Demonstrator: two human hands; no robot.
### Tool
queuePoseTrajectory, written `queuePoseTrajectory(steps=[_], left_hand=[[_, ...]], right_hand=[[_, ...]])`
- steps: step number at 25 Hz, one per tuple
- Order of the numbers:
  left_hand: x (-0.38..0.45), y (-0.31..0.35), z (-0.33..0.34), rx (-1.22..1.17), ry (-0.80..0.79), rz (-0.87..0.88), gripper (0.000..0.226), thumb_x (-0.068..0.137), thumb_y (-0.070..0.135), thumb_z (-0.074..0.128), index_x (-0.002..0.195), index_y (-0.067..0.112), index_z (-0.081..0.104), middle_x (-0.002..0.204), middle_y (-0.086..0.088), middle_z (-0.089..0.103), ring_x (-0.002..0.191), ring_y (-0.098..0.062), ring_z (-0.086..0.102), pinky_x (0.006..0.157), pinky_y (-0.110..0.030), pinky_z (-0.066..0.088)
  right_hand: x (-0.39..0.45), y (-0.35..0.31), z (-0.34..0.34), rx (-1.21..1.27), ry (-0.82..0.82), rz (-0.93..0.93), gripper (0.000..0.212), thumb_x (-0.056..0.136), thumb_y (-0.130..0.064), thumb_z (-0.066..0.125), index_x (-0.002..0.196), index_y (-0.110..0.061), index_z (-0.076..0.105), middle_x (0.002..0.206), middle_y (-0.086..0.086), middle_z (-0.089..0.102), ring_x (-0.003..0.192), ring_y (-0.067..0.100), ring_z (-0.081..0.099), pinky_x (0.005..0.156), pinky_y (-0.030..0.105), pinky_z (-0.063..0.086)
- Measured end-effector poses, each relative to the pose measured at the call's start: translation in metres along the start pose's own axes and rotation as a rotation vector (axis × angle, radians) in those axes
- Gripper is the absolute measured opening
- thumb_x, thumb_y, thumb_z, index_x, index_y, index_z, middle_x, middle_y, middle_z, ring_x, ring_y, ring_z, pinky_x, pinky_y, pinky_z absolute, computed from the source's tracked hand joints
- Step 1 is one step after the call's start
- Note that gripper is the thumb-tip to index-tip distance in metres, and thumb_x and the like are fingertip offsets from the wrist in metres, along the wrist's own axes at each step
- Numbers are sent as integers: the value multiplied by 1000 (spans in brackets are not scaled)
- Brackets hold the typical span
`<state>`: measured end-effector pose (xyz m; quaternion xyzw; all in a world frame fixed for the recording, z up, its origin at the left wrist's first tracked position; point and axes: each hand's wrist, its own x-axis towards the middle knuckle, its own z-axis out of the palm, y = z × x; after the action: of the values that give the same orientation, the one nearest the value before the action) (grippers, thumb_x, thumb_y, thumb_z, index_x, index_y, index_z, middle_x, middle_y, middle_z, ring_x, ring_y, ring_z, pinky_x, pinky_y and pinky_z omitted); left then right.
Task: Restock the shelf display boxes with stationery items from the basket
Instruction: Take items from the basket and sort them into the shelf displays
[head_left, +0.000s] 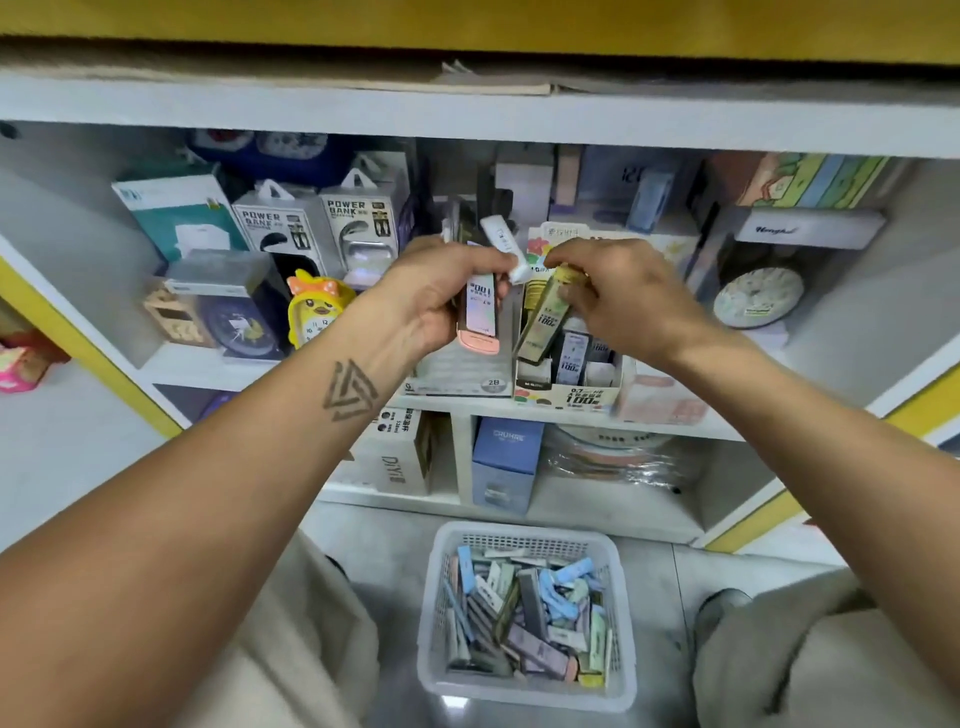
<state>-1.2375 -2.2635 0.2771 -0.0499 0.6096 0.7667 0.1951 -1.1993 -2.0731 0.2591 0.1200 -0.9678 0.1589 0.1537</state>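
Your left hand (441, 296) grips spare lead cases (480, 312) as stock while your right hand (618, 296) pinches one lead case (545, 317) above the display box (566, 387) for insertion.

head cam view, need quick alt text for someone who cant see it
A person's left hand grips several slim lead-refill cases, one pink-capped, while the right hand pinches a yellow-capped case above an open display box on a white shelf. Below, between the knees, a white basket holds many more pastel cases.
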Motion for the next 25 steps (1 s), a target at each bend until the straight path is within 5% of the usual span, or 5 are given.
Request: queuePoseTrajectory(steps=[4, 15, 20, 22, 25], left_hand=[[-1, 1, -3, 29, 5, 2, 15, 82, -7, 70, 96, -4, 65, 59, -11, 66, 50, -16, 58, 48, -23, 52], [-2, -4, -7, 88, 37, 22, 31, 77, -9, 74, 106, -6, 63, 60, -13, 67, 47, -19, 60, 46, -25, 50], [2, -9, -6, 145, 6, 42, 47, 76, -10, 75, 120, -9, 58, 66, -16, 67, 47, -21, 58, 47, -27, 50], [2, -10, -3, 153, -19, 50, 43, 76, -10, 74, 117, -9, 61, 66, -16, 68, 47, -21, 58, 46, -27, 50], [2, -12, 1, 118, -57, 81, 40, 76, -11, 76, 114, -9, 63, 69, -14, 68, 46, -20, 59, 46, -26, 48]], right_hand=[[5, -5, -6, 15, 28, -16, 23, 93, -18, 64, 110, -22, 49, 99, 9, 69, 90, 36, 61, 76, 45, 52], [4, -5, 9, -120, 83, -93, 20, 92, -20, 65, 108, -23, 53, 86, 5, 69, 79, 33, 61, 61, 35, 39], [1, 2, 25, -152, 27, -132, 15, 95, -17, 63, 105, -18, 75, 103, 0, 64, 98, 24, 59, 69, 30, 37], [7, 0, 19, 139, 55, 62, 20, 96, -14, 60, 107, -19, 76, 106, -1, 69, 95, 17, 61, 74, 28, 44], [9, -8, -2, 980, -81, 457, 8, 93, -18, 70, 100, -17, 69, 91, 11, 77, 72, 20, 72, 57, 28, 54]])
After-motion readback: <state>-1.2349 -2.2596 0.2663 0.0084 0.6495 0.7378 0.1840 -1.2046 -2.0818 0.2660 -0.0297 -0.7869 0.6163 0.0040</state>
